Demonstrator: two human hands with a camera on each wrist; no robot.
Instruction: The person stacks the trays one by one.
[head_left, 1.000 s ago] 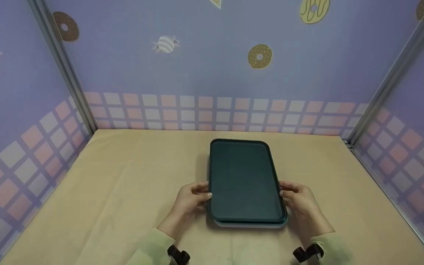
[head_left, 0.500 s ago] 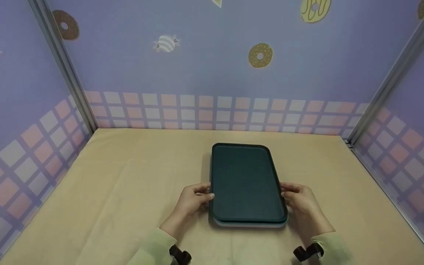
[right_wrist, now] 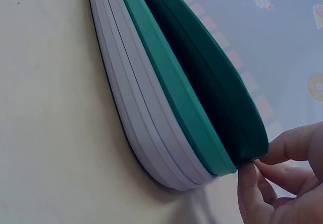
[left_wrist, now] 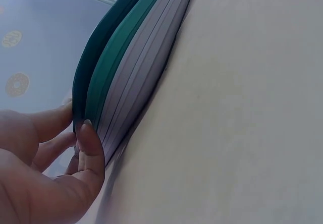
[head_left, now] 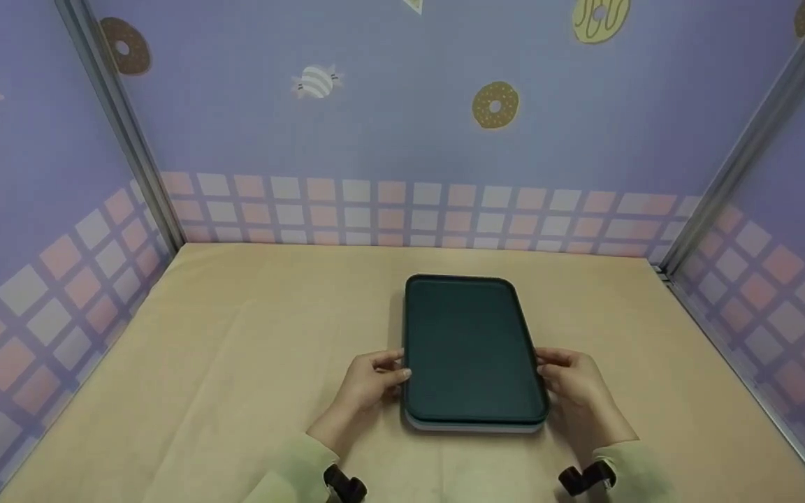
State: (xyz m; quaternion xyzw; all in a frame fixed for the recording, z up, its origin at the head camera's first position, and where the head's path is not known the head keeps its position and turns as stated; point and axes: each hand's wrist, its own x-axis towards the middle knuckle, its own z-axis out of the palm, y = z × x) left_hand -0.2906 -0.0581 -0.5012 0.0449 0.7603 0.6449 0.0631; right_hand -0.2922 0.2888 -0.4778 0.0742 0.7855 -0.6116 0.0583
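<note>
A dark green rectangular lid (head_left: pixel 476 349) lies over a shallow box, whose pale front wall (head_left: pixel 472 426) peeks out along the near side. My left hand (head_left: pixel 367 381) pinches the lid's left edge between thumb and fingers. At the opposite edge, my right hand (head_left: pixel 574 377) grips the lid with its fingertips. From the right wrist, the lid (right_wrist: pixel 229 88) slants away from the box's brighter green rim (right_wrist: pixel 176 88), with a dark gap between them. Below that rim run ribbed, whitish walls (left_wrist: pixel 141 67), seen in the left wrist view too. The box's inside is hidden.
A tan cloth (head_left: pixel 270 335) covers the table under the box. Purple patterned panels (head_left: pixel 402 119) stand at the back and both sides, joined by metal posts (head_left: pixel 119 126). Black devices (head_left: pixel 344 483) are strapped at both wrists over pale green sleeves.
The lid's far end has come down and toward me in the head view, with the lid shifting slightly right. Both hands keep hold of its edges and move right a little with it.
</note>
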